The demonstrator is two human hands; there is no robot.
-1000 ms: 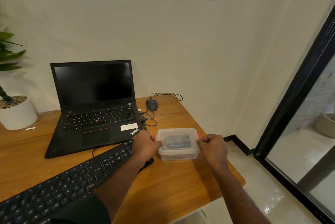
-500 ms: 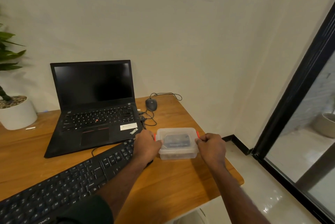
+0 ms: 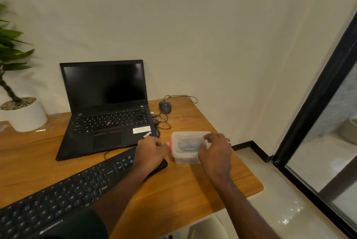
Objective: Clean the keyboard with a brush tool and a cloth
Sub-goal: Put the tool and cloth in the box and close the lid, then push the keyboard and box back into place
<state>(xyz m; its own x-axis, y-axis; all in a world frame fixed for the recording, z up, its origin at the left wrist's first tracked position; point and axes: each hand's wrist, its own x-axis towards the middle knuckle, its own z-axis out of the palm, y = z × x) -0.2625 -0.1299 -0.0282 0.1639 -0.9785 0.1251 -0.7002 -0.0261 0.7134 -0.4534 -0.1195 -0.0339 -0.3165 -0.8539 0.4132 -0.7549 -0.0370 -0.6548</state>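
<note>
A black external keyboard (image 3: 67,190) lies diagonally across the wooden desk (image 3: 193,184), from the lower left up toward the centre. Just right of its far end stands a clear plastic container (image 3: 183,158) with a lid and a red latch (image 3: 171,143) on its left side; something dark shows inside, blurred. My left hand (image 3: 152,151) rests over the keyboard's right end, its fingertips at the red latch. My right hand (image 3: 215,149) hovers over the container's right side with fingers spread, thumb and forefinger on the lid. No brush or cloth can be made out.
An open black laptop (image 3: 108,107) stands behind the keyboard, with a wired mouse (image 3: 165,107) and loose cables to its right. A white potted plant (image 3: 23,115) sits at the far left. The desk ends close to the right of the container, with floor and a dark door frame (image 3: 313,103) beyond.
Both hands were clamped on the container's side latches. Now the right hand has let go and risen over the lid with fingers spread, and the left hand has loosened at the left latch.
</note>
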